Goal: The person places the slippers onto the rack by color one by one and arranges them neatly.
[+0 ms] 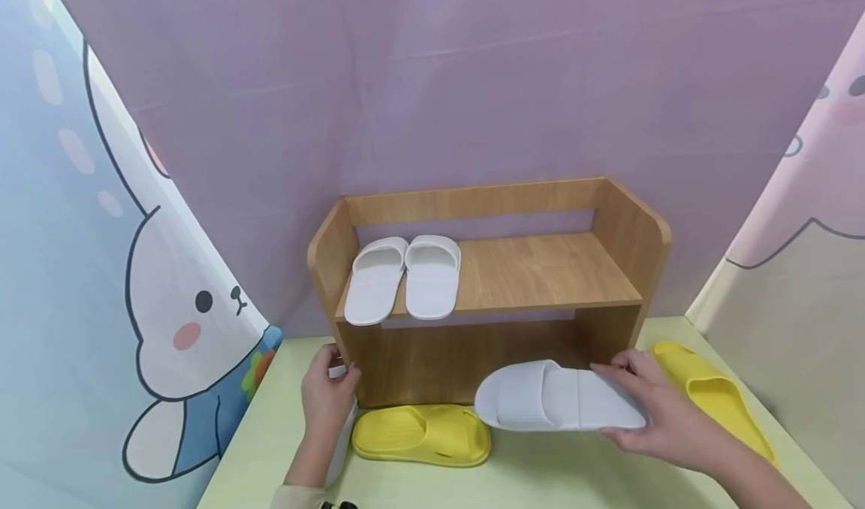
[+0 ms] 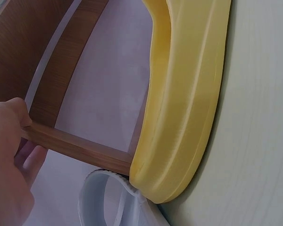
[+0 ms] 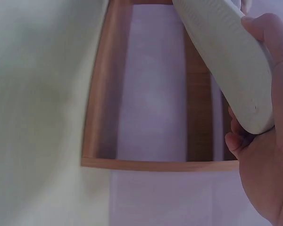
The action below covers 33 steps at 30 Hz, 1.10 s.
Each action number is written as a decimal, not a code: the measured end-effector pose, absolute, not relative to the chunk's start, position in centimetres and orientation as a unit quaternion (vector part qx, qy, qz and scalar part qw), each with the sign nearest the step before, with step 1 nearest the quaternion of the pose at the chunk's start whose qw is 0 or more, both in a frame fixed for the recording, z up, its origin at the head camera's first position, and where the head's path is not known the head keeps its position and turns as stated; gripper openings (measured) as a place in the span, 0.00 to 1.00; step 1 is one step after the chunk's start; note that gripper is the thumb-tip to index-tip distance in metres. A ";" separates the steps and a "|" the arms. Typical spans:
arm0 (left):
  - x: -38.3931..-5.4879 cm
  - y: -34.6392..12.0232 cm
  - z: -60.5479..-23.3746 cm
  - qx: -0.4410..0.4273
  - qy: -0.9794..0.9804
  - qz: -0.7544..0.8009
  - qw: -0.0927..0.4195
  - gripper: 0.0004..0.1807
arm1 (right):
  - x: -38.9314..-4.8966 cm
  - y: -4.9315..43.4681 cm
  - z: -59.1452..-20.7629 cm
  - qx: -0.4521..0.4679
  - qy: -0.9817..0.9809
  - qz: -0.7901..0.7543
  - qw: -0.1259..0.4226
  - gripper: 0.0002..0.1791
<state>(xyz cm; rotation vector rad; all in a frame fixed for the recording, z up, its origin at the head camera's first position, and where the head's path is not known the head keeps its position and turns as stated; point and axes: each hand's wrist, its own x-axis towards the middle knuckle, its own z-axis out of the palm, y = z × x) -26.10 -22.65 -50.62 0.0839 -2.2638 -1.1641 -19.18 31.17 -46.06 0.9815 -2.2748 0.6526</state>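
Rack (image 1: 628,239) of brown wood is standing on the pale green tabletop (image 1: 541,479), its upper shelf (image 1: 541,269) bearing a white pair (image 1: 432,291) of slippers. The pair is lying side by side at the shelf's left end, heels facing me.

My right hand (image 1: 655,419) is holding a loose white slipper (image 1: 520,393) by its heel end; thumb and fingers are clamping it from opposite edges. The loose slipper is hanging above the tabletop, in front of the rack's lower opening, with its toe pointing to my left and its strap facing up. In the right wrist view its pale outer side is showing, tilted, with my fingertips curling around the heel.

My left hand (image 1: 327,396) is gripping the front edge of the left side panel (image 1: 331,261), thumb and fingers pinching the wood between them.

Just in front of the rack a yellow slipper (image 1: 388,434) is lying lengthwise. Another yellow one (image 1: 723,404) is resting beyond my right hand, to the right of the rack. A partly hidden white one (image 1: 343,449) is lying beside my left forearm. Behind everything, a mauve curtain (image 1: 473,81) is hanging.
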 end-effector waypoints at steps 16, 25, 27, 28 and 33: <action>-25.7 -22.5 -50.5 0.029 -0.850 -0.438 0.291 0.18 | -17.1 30.3 -41.2 0.355 -0.842 0.307 0.266 0.51; -25.8 -22.5 -50.3 0.028 -0.846 -0.443 0.296 0.18 | -17.4 30.3 -39.2 0.354 -0.827 0.334 0.283 0.52; -25.8 -22.5 -50.3 0.029 -0.845 -0.443 0.297 0.18 | -17.6 30.1 -38.9 0.363 -0.820 0.330 0.294 0.51; -25.9 -22.5 -50.3 0.029 -0.846 -0.442 0.297 0.18 | -17.6 30.1 -38.7 0.364 -0.820 0.330 0.296 0.51; -25.8 -22.6 -50.3 0.028 -0.847 -0.439 0.298 0.18 | -17.8 29.6 -38.1 0.352 -0.819 0.326 0.314 0.52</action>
